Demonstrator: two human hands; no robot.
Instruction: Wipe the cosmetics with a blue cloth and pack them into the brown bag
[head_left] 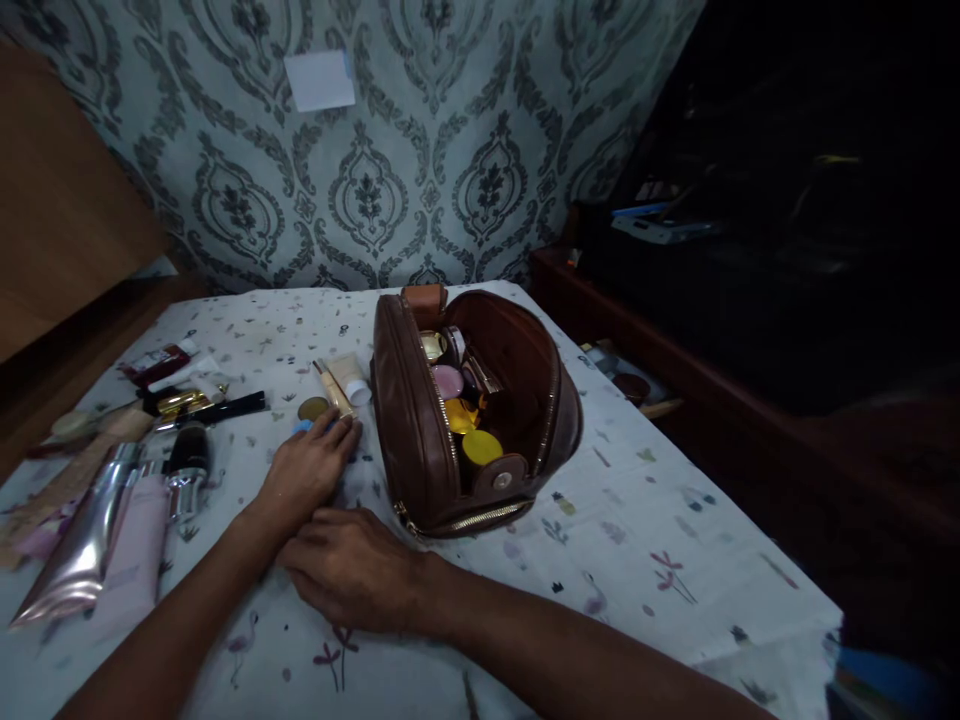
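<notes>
We see an open brown bag (420, 420) standing on a table (637, 540) covered with a white flowered cloth, and we place everything else from that bag. Inside it lie small round pots, a yellow one (481, 446) nearest its clasp, a pink one (448, 380) deeper in and a gold one (432, 345) at the far end. Our left hand (307, 468) lies palm down on the cloth just left of the bag, its fingers held loosely together and stretched forward, the tips touching a small blue thing (303, 427) that is mostly hidden under them; we cannot tell whether they grip it. Just beyond those fingertips, near the bag's left wall, lie a dark round lid (313, 408) and a cream tube (352, 378). Our right hand (352, 565) rests flat on the cloth in front of the bag, to its left, touching the left wrist, fingers together and holding nothing. Well to the left of the bag lie a black pen-like stick (225, 408), a silver-pink tube (82, 545), a pale pink tube (139, 545) and a black-capped bottle (187, 465).
</notes>
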